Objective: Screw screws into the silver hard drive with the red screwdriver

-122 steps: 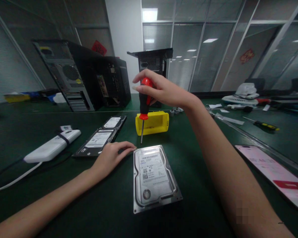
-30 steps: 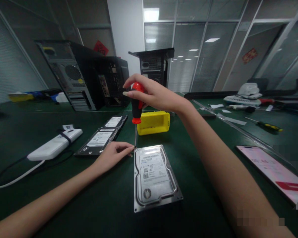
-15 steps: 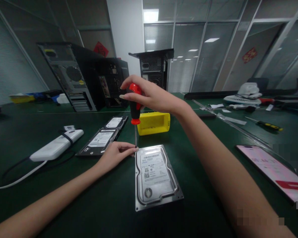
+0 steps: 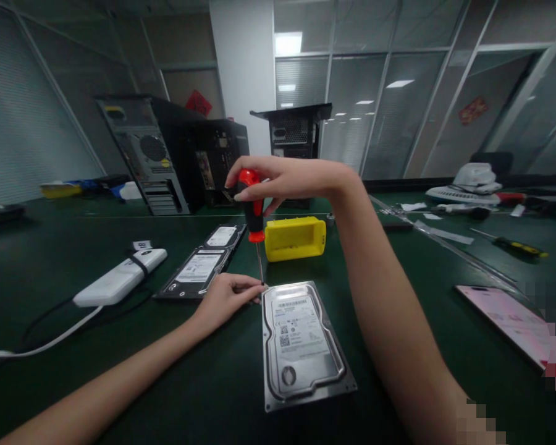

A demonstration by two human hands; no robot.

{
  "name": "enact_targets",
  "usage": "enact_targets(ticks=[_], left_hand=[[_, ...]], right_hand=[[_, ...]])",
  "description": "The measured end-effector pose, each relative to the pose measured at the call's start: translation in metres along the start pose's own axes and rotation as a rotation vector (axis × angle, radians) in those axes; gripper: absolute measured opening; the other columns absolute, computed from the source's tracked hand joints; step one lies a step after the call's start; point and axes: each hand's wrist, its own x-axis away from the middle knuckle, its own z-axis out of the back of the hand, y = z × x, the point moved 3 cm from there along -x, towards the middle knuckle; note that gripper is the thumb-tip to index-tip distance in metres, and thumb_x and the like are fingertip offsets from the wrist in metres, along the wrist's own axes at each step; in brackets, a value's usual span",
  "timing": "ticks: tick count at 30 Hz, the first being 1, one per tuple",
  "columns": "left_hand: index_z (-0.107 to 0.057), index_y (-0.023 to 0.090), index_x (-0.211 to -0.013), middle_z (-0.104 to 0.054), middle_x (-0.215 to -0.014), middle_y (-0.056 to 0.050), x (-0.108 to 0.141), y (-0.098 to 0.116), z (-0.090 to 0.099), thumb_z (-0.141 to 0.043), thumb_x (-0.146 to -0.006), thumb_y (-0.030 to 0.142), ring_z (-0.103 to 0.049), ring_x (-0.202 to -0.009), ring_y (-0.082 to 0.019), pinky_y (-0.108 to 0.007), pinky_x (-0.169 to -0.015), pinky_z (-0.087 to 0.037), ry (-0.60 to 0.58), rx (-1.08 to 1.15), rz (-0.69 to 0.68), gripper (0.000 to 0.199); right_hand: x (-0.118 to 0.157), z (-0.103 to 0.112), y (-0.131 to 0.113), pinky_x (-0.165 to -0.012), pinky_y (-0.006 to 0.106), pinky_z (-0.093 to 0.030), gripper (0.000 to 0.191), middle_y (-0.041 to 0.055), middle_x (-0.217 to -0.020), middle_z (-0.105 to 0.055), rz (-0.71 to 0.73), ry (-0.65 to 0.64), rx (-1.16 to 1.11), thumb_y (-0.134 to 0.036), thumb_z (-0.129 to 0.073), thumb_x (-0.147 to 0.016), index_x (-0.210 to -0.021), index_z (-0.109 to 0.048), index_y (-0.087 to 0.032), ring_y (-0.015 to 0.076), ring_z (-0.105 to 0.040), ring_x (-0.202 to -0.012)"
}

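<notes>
– Screwdriver [image 4: 256,222] has come down, tip by the far-left corner of the hard drive [image 4: 303,346]; right hand [image 4: 291,176] now arched higher at the wrist.
– Grip?
– Right's curled round the handle. Left hand [image 4: 227,300] nearly closed, fingertips at that corner; can't tell from here if they're pinching anything.
– Drive?
– Flat on the tabletop [image 4: 204,395], label up, yellow bin [image 4: 290,254] behind.

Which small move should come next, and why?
Probably a downward press on the screwdriver to seat it: the right hand holds it nearly upright, its tip at the far left corner of the silver hard drive, beside the left hand; whether it is seated, I cannot tell.
</notes>
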Motion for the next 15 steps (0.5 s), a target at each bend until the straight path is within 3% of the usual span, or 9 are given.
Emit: enact_targets(ticks=[4,10,15], left_hand=[[-0.076,0.013,-0.090,-0.076,-0.082,-0.008,0.001,-0.001,0.000,-0.064,-0.080,0.039,-0.070,-0.074,-0.021,-0.031,-0.070,-0.055,0.002,0.031,0.010,0.030],[-0.075,0.014,-0.094,-0.076,-0.086,-0.008,0.000,-0.005,-0.002,-0.066,-0.079,0.041,-0.070,-0.076,-0.021,-0.031,-0.072,-0.055,-0.004,0.054,0.044,0.032],[-0.073,0.013,-0.102,-0.075,-0.089,-0.009,-0.002,-0.005,-0.001,-0.059,-0.083,0.047,-0.068,-0.077,-0.021,-0.031,-0.073,-0.054,-0.015,0.021,0.054,0.041]], right_hand=[[-0.005,0.000,0.008,-0.060,0.017,-0.052,0.030,0.0092,-0.114,-0.051,0.004,0.038,0.009,-0.027,-0.058,-0.086,-0.113,-0.051,-0.014,0.0119,-0.056,-0.086],[0.001,-0.004,0.017,-0.061,0.016,-0.050,0.033,0.0085,-0.113,-0.050,0.132,0.141,0.042,-0.028,-0.058,-0.087,-0.115,-0.048,-0.013,0.0103,-0.053,-0.085],[0.007,-0.002,0.018,-0.058,0.015,-0.047,0.026,0.0054,-0.097,-0.052,0.100,0.180,0.079,-0.030,-0.060,-0.086,-0.101,-0.048,-0.012,0.0089,-0.052,-0.078]])
